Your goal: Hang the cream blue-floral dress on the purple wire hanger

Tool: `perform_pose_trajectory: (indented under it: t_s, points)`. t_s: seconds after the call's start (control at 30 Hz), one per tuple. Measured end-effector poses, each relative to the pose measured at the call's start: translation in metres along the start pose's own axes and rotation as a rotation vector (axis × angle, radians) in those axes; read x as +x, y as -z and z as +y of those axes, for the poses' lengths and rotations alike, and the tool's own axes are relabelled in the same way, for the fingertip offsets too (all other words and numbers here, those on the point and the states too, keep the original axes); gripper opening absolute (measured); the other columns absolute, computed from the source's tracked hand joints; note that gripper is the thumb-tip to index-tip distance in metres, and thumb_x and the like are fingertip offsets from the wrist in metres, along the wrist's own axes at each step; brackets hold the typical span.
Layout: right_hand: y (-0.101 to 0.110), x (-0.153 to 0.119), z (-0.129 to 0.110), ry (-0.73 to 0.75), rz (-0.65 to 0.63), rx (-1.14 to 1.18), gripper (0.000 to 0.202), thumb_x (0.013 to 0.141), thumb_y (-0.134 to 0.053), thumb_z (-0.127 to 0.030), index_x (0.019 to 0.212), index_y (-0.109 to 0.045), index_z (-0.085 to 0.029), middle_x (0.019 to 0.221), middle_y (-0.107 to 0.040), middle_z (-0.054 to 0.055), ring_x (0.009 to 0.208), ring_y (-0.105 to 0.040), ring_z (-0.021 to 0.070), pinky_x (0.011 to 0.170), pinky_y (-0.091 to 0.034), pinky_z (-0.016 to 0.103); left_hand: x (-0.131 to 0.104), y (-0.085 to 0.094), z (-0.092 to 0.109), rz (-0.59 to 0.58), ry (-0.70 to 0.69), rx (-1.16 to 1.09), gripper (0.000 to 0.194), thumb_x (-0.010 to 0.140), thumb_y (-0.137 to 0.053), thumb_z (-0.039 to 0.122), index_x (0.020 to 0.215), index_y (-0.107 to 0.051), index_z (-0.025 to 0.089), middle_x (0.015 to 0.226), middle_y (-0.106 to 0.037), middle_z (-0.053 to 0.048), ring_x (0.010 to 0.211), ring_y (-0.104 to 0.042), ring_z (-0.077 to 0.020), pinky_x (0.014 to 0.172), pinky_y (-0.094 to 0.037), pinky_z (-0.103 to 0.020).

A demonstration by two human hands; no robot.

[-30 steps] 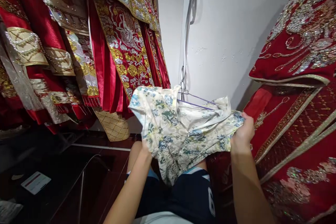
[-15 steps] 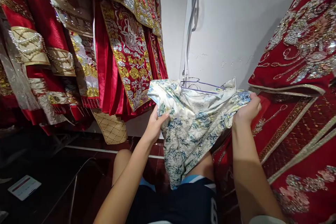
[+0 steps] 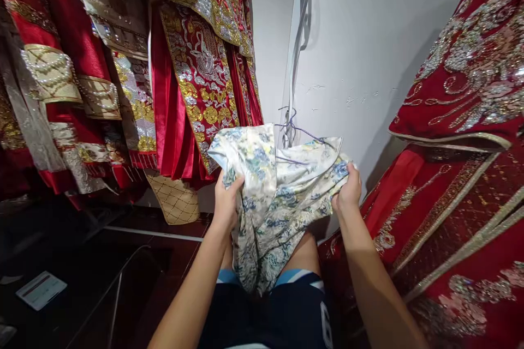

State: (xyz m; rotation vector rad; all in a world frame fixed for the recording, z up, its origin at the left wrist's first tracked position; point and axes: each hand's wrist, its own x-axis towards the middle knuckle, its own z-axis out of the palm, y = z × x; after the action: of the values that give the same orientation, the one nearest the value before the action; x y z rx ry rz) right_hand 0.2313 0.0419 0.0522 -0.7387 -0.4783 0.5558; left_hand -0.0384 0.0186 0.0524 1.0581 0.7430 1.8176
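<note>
A white satin garment with a blue, green and yellow floral print is stretched between my hands above my lap. My left hand is closed on its left edge, thumb on top. At its right edge, my right hand pinches the cloth. A purple wire hanger sits in the garment's neck opening, its hook standing up toward the wall. The lower part of the cloth hangs down between my knees in folds.
Red embroidered costumes hang at the left, and beaded red garments hang close on the right. Behind the hanger is a white wall with a metal rail. A phone-like device lies on the dark surface at lower left.
Both hands and the garment have moved left, my right hand the most and slightly lower. The hanger's hook now shows more clearly above the cloth.
</note>
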Motion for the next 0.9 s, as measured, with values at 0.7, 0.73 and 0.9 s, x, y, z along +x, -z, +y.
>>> perform_pose_trajectory:
  t_s: [0.7, 0.73, 0.9]
  points:
    - [0.007, -0.128, 0.083, -0.461, -0.525, -0.288, 0.037, 0.079, -0.062, -0.06, 0.075, -0.049, -0.025, 0.054, -0.048, -0.006, 0.044, -0.044, 0.011, 0.043, -0.031, 0.024, -0.075, 0.01, -0.069, 0.022, 0.241, 0.042, 0.055, 0.072, -0.08, 0.05, 0.112, -0.068, 0.014, 0.118, -0.071, -0.013, 0.124, -0.06, -0.0304, 0.107, -0.043, -0.04]
    - [0.007, -0.128, 0.08, -0.441, -0.514, -0.256, 0.036, 0.078, -0.064, -0.057, 0.074, -0.048, -0.024, 0.055, -0.048, -0.007, 0.044, -0.042, 0.0097, 0.044, -0.03, 0.023, -0.074, 0.012, -0.068, 0.016, 0.25, 0.04, 0.053, 0.073, -0.079, 0.05, 0.111, -0.067, 0.014, 0.116, -0.071, -0.013, 0.123, -0.061, -0.0304, 0.107, -0.044, -0.04]
    - [0.025, -0.133, 0.062, -0.353, -0.42, -0.214, 0.035, 0.079, -0.066, -0.05, 0.067, -0.048, -0.022, 0.056, -0.045, -0.006, 0.047, -0.035, 0.0082, 0.045, -0.026, 0.023, -0.075, 0.03, -0.076, 0.2, 0.084, 0.276, 0.042, 0.082, -0.069, 0.041, 0.116, -0.062, 0.016, 0.115, -0.065, -0.013, 0.112, -0.061, -0.0282, 0.097, -0.047, -0.04]
